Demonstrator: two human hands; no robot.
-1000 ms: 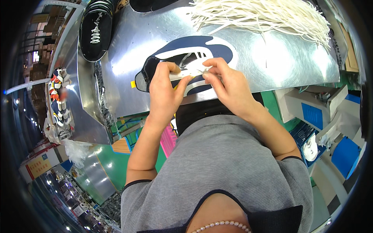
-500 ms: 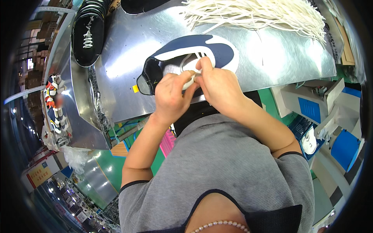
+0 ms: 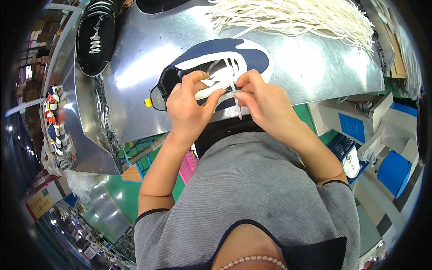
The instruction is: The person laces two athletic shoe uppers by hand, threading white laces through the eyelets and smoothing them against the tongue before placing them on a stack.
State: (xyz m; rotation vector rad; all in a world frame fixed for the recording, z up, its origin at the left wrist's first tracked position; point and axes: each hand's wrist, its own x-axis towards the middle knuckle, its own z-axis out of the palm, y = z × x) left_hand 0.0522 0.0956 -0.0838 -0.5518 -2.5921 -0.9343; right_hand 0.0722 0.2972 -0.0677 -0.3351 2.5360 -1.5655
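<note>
A navy and white shoe lies on its side on the metal table, its dark opening toward the left. White shoelace runs across its eyelets, and an end hangs down over the near side. My right hand pinches the shoelace between thumb and bent fingers. My left hand is at the shoe's near side, thumb and index finger apart, the thumb tip close to the right fingertips. A thin dark bit shows between the two hands, too small to make out. The left hand's other fingers are partly hidden.
A heap of loose white laces covers the far right of the metal table. Black shoes, one with white lacing, stand at the far left. Colourful shoes sit further left. A white shoe lies in a blue basket at right.
Both hands were together on the lace over the shoe's opening. Now they have drawn apart slightly, the left hand's fingers have spread, and a lace end hangs down. The view has shifted slightly.
</note>
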